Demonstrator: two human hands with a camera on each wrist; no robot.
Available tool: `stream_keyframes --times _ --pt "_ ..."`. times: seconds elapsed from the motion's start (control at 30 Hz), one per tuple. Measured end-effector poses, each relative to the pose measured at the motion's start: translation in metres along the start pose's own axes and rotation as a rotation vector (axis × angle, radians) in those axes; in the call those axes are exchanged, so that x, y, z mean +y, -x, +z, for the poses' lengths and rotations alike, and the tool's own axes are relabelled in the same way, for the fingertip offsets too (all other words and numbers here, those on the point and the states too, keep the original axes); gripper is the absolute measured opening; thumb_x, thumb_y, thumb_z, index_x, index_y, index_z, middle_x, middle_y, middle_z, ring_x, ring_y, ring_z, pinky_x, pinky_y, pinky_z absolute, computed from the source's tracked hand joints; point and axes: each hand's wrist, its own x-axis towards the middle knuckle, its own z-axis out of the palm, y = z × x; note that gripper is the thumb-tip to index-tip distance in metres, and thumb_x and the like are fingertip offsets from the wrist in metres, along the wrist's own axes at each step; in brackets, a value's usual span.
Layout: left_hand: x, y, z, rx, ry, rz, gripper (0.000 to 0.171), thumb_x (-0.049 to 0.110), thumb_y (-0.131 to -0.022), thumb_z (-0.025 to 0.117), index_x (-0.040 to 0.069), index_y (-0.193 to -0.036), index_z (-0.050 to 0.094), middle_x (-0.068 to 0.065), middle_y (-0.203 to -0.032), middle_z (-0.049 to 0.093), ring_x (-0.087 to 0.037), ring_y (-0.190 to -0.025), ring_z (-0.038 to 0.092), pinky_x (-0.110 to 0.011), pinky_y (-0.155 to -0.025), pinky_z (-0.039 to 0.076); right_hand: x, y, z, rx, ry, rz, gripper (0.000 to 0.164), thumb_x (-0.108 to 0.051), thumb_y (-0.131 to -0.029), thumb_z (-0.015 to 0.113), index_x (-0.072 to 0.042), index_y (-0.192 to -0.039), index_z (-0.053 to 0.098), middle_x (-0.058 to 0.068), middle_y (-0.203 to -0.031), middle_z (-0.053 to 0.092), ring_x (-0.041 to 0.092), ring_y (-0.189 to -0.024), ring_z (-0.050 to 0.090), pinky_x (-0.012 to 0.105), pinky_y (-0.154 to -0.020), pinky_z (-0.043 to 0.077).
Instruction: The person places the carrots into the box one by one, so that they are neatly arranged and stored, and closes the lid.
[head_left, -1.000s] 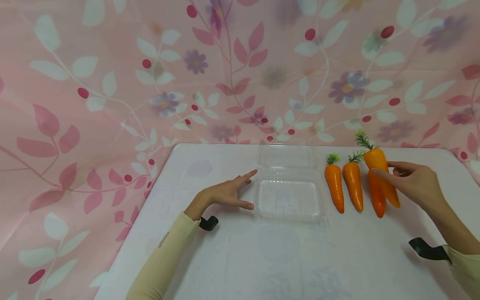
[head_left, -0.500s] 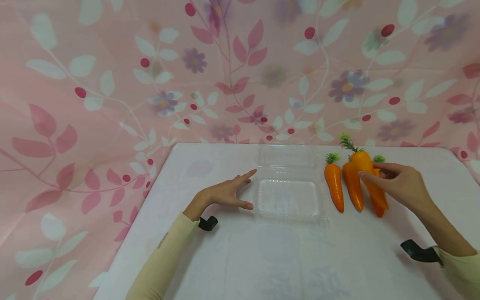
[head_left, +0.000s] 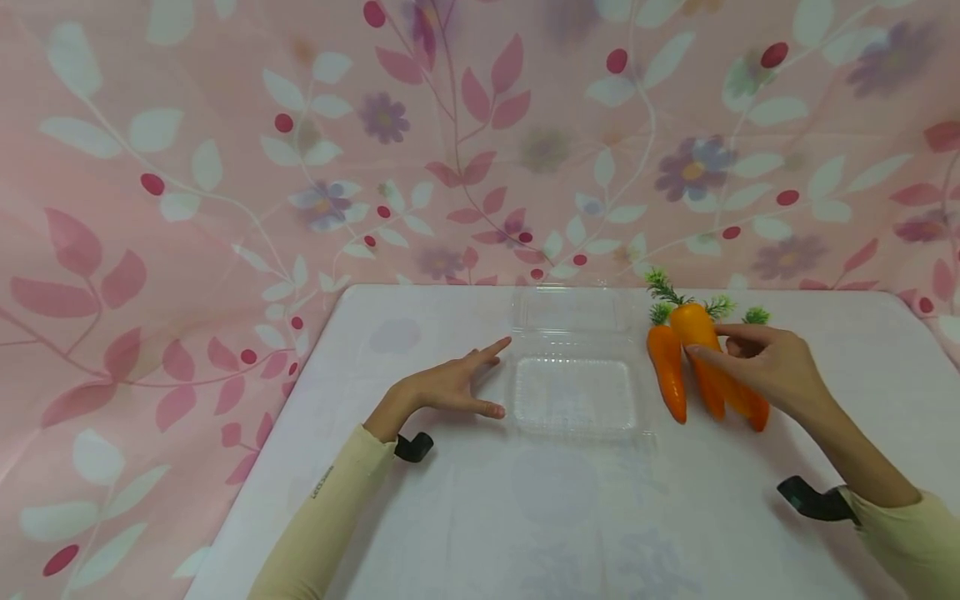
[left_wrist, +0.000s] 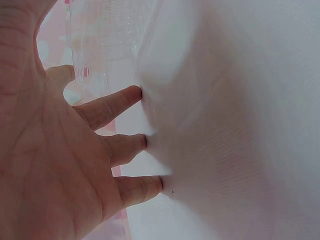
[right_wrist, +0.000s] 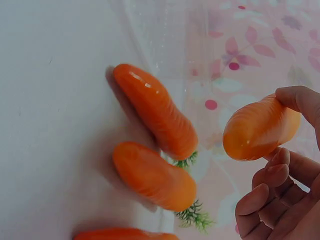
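Observation:
In the head view my right hand (head_left: 772,367) pinches a light orange carrot (head_left: 693,325) with a green top between thumb and fingers. It holds the carrot raised over the other carrots, as the right wrist view confirms. Three carrots lie beneath and beside it: the left carrot (head_left: 667,375), a partly covered middle carrot (head_left: 708,396) and a mostly hidden right carrot (head_left: 761,414). A clear plastic clamshell box (head_left: 573,396) lies unfolded left of them. My left hand (head_left: 450,387) has its fingers spread at the box's left side; in the left wrist view several fingertips (left_wrist: 134,92) touch the tabletop.
The box's transparent lid (head_left: 570,310) lies flat toward the back of the white-covered table (head_left: 465,517). A pink floral curtain (head_left: 480,150) rises directly behind the table's far edge. Dark wrist cameras (head_left: 816,500) stick out from both sleeves.
My right hand has carried the held carrot leftward, from above the right carrot to over the middle one, near the left carrot. My left hand and the box stay where they were.

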Motion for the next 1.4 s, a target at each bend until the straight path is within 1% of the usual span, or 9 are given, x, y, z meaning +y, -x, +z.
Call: stream_keyframes --times 0.23,0.47,0.6,0.73,0.87,0.93,1.03,1.2,1.4 --pt "0.0 0.0 0.0 0.006 0.005 0.003 0.115 0.068 -0.073 0.075 0.04 -0.158 0.002 -0.001 -0.153 0.039 -0.036 -0.148 0.011 -0.053 -0.115 0.019 -0.013 -0.002 0.006 -0.026 -0.033 -0.027 0.064 -0.045 -0.085 0.077 0.002 -0.126 0.065 0.012 -0.089 0.057 0.023 -0.08 0.051 0.024 -0.058 0.047" --pt "0.0 0.0 0.0 0.0 0.019 -0.007 0.112 0.068 -0.073 0.075 0.052 -0.154 0.0 0.0 -0.154 0.038 -0.035 -0.148 0.01 -0.053 -0.115 0.018 -0.019 -0.002 0.014 -0.035 -0.054 -0.082 0.059 -0.041 -0.085 0.078 0.002 -0.123 0.066 0.012 -0.092 0.06 0.02 -0.081 0.053 0.019 -0.063 0.048" --pt "0.001 0.0 -0.001 -0.002 0.021 -0.007 0.111 0.067 -0.073 0.075 0.053 -0.153 -0.001 0.0 -0.154 0.038 -0.036 -0.148 0.01 -0.054 -0.115 0.018 -0.023 0.0 0.018 -0.027 -0.074 -0.115 0.052 -0.038 -0.084 0.079 0.0 -0.119 0.069 0.011 -0.088 0.059 0.021 -0.081 0.054 0.018 -0.064 0.049" --pt "0.0 0.0 0.0 0.0 0.021 -0.005 0.113 0.066 -0.074 0.076 0.047 -0.156 0.001 0.0 -0.154 0.038 -0.036 -0.148 0.01 -0.055 -0.115 0.018 -0.029 0.0 0.024 -0.04 -0.109 -0.132 0.043 -0.037 -0.083 0.082 -0.004 -0.109 0.072 0.009 -0.083 0.057 0.02 -0.076 0.053 0.022 -0.06 0.048" --pt "0.0 0.001 0.001 -0.002 0.031 0.0 0.115 0.065 -0.074 0.076 0.039 -0.159 0.003 -0.001 -0.154 0.038 -0.037 -0.148 0.009 -0.056 -0.115 0.018 -0.037 0.001 0.028 -0.071 -0.117 -0.132 0.049 -0.039 -0.082 0.081 -0.003 -0.113 0.072 0.01 -0.083 0.055 0.022 -0.074 0.051 0.025 -0.054 0.046" --pt "0.001 0.002 0.001 -0.002 0.036 0.0 0.114 0.066 -0.074 0.076 0.04 -0.158 0.003 -0.001 -0.154 0.038 -0.037 -0.148 0.01 -0.055 -0.115 0.018 -0.041 0.001 0.029 -0.083 -0.097 -0.122 0.056 -0.043 -0.082 0.081 -0.003 -0.119 0.07 0.009 -0.086 0.056 0.022 -0.078 0.05 0.026 -0.056 0.047" --pt "0.0 0.002 0.001 0.0 0.039 -0.001 0.113 0.066 -0.074 0.076 0.046 -0.157 0.001 -0.001 -0.154 0.038 -0.037 -0.148 0.009 -0.055 -0.115 0.017 -0.047 0.001 0.032 -0.093 -0.069 -0.122 0.058 -0.047 -0.08 0.08 -0.005 -0.118 0.071 0.008 -0.086 0.057 0.022 -0.082 0.049 0.027 -0.058 0.046" --pt "0.001 0.002 0.001 0.005 0.046 0.006 0.111 0.064 -0.074 0.077 0.054 -0.152 -0.001 -0.002 -0.154 0.039 -0.038 -0.148 0.009 -0.053 -0.116 0.017 -0.055 -0.001 0.038 -0.126 -0.094 -0.184 0.05 -0.044 -0.079 0.082 -0.006 -0.112 0.072 0.007 -0.078 0.054 0.022 -0.076 0.053 0.025 -0.056 0.045" --pt "0.001 0.001 0.001 0.005 0.034 0.011 0.111 0.066 -0.074 0.076 0.054 -0.152 -0.001 -0.001 -0.153 0.04 -0.038 -0.148 0.01 -0.053 -0.116 0.017 -0.059 -0.003 0.047 -0.15 -0.139 -0.2 0.045 -0.042 -0.079 0.083 -0.008 -0.107 0.072 0.007 -0.074 0.052 0.022 -0.069 0.052 0.025 -0.056 0.042"
